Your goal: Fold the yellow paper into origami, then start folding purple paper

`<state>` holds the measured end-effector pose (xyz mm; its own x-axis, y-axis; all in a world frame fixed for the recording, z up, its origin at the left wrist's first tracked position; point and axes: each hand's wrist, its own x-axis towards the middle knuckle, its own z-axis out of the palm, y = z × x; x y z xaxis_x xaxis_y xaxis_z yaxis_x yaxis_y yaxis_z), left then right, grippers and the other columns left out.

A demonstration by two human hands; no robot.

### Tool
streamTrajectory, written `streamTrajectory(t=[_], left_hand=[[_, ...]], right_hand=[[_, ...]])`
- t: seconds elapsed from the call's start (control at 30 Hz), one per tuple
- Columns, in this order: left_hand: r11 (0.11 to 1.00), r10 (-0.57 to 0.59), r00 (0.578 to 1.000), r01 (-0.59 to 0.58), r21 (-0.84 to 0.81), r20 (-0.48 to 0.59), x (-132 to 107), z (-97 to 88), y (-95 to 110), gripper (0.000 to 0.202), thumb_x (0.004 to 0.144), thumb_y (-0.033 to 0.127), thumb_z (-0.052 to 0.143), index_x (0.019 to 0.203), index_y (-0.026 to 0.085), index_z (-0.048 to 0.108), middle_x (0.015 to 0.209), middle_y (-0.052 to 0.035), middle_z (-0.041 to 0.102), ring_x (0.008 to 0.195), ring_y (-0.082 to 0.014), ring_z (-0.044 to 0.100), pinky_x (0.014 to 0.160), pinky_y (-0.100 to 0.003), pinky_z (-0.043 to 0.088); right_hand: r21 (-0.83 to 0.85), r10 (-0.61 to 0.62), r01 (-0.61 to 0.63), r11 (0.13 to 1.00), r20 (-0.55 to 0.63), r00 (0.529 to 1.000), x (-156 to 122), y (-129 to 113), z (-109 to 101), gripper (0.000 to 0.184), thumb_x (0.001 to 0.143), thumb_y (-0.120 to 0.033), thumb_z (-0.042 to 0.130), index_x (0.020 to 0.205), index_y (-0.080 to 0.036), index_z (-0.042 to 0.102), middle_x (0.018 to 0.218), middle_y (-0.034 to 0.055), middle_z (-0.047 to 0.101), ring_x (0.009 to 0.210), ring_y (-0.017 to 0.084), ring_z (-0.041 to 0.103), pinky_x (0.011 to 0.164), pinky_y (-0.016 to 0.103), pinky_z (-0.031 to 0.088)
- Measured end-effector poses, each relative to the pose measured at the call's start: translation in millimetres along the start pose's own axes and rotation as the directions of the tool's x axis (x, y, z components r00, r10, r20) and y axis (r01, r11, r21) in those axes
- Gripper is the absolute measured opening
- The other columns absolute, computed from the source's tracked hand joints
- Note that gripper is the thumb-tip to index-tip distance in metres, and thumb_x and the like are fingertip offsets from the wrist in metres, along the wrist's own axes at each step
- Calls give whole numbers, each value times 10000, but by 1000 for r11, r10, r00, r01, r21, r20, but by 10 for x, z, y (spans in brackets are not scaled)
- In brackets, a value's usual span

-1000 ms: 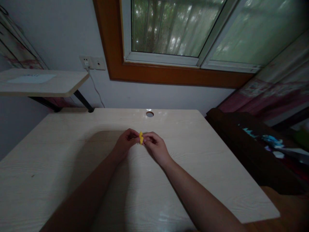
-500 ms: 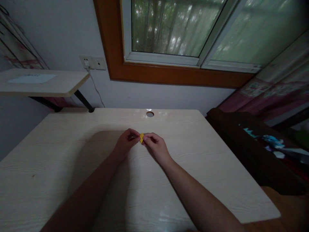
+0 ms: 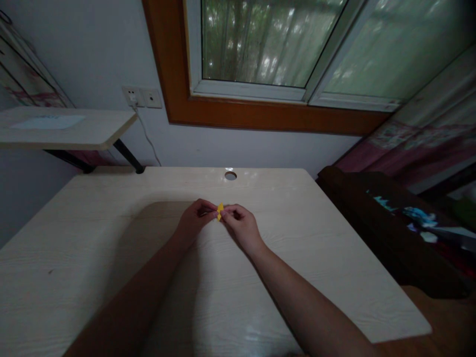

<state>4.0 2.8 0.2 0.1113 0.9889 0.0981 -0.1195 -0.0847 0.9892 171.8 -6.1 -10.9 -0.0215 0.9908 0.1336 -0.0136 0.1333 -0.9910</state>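
A small yellow piece (image 3: 220, 207), which looks like folded paper with pointed corners, is pinched between my two hands over the middle of the desk (image 3: 305, 238). My left hand (image 3: 193, 220) grips its left side between thumb and forefinger. From the right, my right hand (image 3: 243, 225) pinches the same piece with thumb and fingertips. The fingertips nearly meet and cover its middle, so only its upper and lower points show. Both forearms reach in from the bottom of the view.
A raised shelf (image 3: 107, 134) on black legs stands at the desk's left back, bearing a white sheet (image 3: 48, 122). A cable hangs from the wall socket (image 3: 134, 95). Behind the hands is a round hole (image 3: 230, 176) in the desk. Dark wooden furniture (image 3: 375, 228) with clutter stands to the right.
The yellow piece has turned slightly between my fingers, and its upper point now leans a little to the right. My left fingertips have shifted slightly right; my right hand stays almost still.
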Motion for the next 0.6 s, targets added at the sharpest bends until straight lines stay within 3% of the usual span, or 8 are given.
streamTrajectory(t=[0.37,0.6], left_hand=[[992,-78,997,75,104,24,-7,12,59,173,738,346,742,806,188,722,734,-6,699,713,-156,626,724,-283,496],[984,-58,998,52,168,31,-4,-9,62,170,764,361,709,786,196,745,699,-10,689,689,-159,619,699,-276,485]], right_hand=[[-19,-21,20,1000,-7,1000,-8,-19,-3,228,772,-423,736,834,-204,733,788,38,697,686,165,602,656,287,490],[31,6,-6,999,10,1000,-4,-47,-3,245,764,-436,743,828,-201,717,798,38,701,687,164,613,657,284,494]])
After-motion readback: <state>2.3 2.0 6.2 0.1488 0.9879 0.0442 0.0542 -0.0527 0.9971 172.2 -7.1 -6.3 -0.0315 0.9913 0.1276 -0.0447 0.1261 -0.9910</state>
